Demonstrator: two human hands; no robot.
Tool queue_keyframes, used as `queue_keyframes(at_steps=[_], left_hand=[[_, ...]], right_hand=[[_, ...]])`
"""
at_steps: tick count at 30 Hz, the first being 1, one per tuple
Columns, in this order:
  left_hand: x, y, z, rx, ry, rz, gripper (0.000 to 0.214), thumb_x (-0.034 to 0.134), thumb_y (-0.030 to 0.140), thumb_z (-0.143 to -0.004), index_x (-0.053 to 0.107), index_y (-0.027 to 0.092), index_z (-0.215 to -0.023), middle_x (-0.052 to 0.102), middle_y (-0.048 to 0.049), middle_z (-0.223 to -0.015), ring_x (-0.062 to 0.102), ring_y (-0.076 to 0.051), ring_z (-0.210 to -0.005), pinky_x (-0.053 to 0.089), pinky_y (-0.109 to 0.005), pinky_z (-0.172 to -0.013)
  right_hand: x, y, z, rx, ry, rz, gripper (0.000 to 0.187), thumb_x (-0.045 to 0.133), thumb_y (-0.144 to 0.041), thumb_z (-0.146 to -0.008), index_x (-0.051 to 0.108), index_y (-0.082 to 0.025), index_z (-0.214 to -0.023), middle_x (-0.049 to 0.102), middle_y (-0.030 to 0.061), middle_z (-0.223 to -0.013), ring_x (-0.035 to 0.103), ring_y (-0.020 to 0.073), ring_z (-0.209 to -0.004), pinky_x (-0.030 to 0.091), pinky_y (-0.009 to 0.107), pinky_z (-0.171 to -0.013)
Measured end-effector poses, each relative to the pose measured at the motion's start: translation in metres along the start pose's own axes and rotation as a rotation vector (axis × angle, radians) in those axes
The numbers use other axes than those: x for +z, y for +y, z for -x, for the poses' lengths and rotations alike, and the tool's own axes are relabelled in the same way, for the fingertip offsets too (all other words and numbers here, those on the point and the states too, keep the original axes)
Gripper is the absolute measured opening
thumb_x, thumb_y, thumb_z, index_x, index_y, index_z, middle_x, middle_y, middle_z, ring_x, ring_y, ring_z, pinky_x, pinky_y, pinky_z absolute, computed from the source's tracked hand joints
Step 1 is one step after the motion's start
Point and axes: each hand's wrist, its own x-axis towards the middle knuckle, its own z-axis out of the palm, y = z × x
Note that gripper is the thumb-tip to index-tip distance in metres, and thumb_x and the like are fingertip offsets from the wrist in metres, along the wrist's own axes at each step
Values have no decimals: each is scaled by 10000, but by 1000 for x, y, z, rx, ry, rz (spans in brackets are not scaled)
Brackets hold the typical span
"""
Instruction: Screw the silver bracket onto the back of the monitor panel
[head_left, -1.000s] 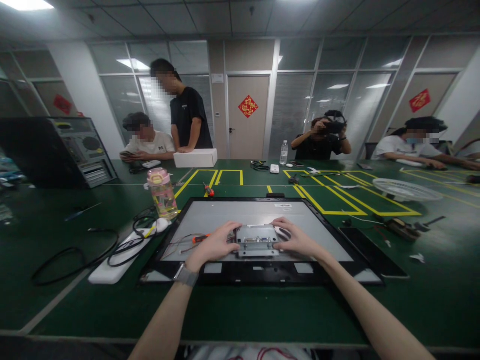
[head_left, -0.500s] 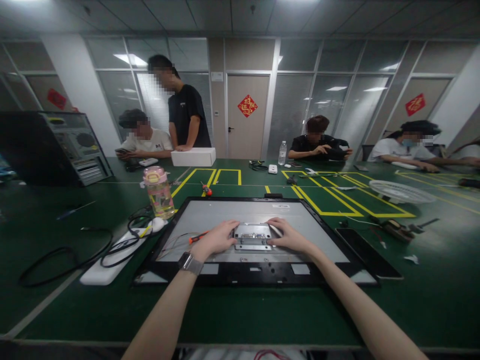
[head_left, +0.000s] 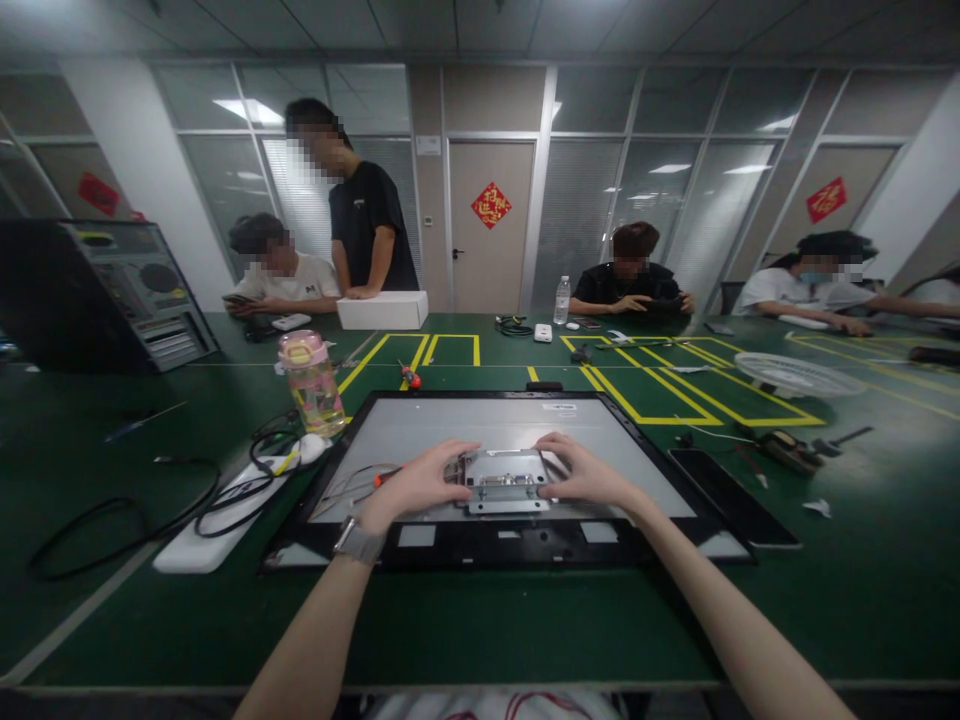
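A monitor (head_left: 600, 440) lies face down on the green table, its grey metal back inside a black frame. On the middle of that back sits a small silver metal box with connector ports (head_left: 504, 480). My left hand (head_left: 412, 485) grips the box's left end with curled fingers; a watch is on that wrist. My right hand (head_left: 589, 472) grips its right end the same way. An orange-handled screwdriver (head_left: 386, 477) lies on the panel just left of my left hand, next to thin wires.
To the left are a white slab with black cables (head_left: 225, 500), a pink-capped bottle (head_left: 309, 383) and a computer case (head_left: 112, 295). A black strip (head_left: 731, 495) and a white fan grille (head_left: 795, 375) are on the right. Several people sit or stand at the far side.
Both hands stay on the metal box, which looks slightly lifted and shifted. My view has dropped a little. The person opposite lowered a black device from head height to the table.
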Motion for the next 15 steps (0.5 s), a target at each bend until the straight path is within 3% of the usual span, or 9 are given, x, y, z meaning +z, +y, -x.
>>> queue_keyframes(at_steps=[6,15], left_hand=[[1,9,11,-5,3,-26,784,774,275,-609,489,239,-1340,544,-69,-1293,516,-266,-1175,387,-369,-1029],[6,7,8,23,21,-58,707,687,183,-637,497,193,-1318,539,-67,-1204,534,-231,-1114,408,-328,-1000]], right_hand=[[1,-10,13,-5,-50,-39,607,784,-360,-624,573,-200,-1170,503,69,-1197,494,272,-1143,382,409,-1032],[6,-12,11,-16,1,-43,603,771,-305,-612,555,-196,-1164,480,64,-1195,484,268,-1149,376,395,-1038]])
